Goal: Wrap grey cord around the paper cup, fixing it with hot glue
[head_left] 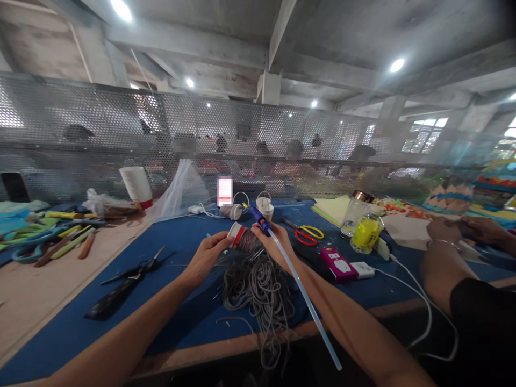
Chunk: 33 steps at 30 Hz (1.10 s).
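Observation:
My left hand (207, 252) is closed on the rim end of a small paper cup (240, 236) with a red band, held on its side and partly wrapped in grey cord. My right hand (274, 239) grips a blue glue gun (258, 219) with a long clear glue stick (300, 285) trailing back toward me; its tip is at the cup. A tangled pile of grey cord (260, 290) lies on the blue mat (177, 258) just below both hands.
Black scissors (135, 274) lie left on the mat; red and yellow scissors (306, 234), a pink case (337, 264), a white charger (363, 269) and a jar (358, 215) lie right. Another person's hands (447, 236) work at right. A perforated metal screen (258, 145) backs the table.

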Each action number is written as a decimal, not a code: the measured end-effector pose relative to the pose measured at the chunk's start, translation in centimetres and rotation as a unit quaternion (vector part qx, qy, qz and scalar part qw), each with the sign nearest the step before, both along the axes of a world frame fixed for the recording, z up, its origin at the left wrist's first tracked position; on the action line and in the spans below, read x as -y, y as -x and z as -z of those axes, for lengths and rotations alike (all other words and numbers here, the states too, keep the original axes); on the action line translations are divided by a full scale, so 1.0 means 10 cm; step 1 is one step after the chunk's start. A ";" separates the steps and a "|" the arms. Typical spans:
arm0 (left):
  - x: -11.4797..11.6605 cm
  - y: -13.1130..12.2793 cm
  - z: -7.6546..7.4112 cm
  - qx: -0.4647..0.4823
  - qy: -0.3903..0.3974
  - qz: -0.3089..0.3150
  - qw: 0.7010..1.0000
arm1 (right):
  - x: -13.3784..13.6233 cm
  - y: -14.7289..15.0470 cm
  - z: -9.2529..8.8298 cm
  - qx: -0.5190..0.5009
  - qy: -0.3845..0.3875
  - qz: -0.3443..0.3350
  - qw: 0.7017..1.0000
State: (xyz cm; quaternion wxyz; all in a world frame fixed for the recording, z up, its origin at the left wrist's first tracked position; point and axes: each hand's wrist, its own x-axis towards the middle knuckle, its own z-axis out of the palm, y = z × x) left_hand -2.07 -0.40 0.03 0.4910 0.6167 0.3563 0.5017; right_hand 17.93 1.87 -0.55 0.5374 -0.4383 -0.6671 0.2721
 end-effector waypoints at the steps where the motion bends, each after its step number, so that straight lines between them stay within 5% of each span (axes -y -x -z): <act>1: 0.00 0.00 0.00 0.003 -0.003 0.003 1.000 | 0.00 0.00 0.00 0.002 -0.002 0.006 1.000; 13: -0.04 0.04 0.05 0.027 0.032 0.017 0.999 | 0.04 0.02 -0.12 -0.022 0.061 0.016 0.998; 20: -0.06 0.04 0.07 -0.014 -0.013 0.024 1.000 | 0.00 0.02 -0.09 -0.018 0.052 0.009 0.998; 28: -0.04 0.05 0.04 -0.057 -0.045 -0.003 0.997 | 0.04 0.03 -0.12 -0.031 0.026 -0.018 0.999; 33: -0.08 0.05 0.06 -0.003 -0.027 -0.043 0.999 | 0.07 0.05 -0.13 -0.051 0.025 -0.021 0.998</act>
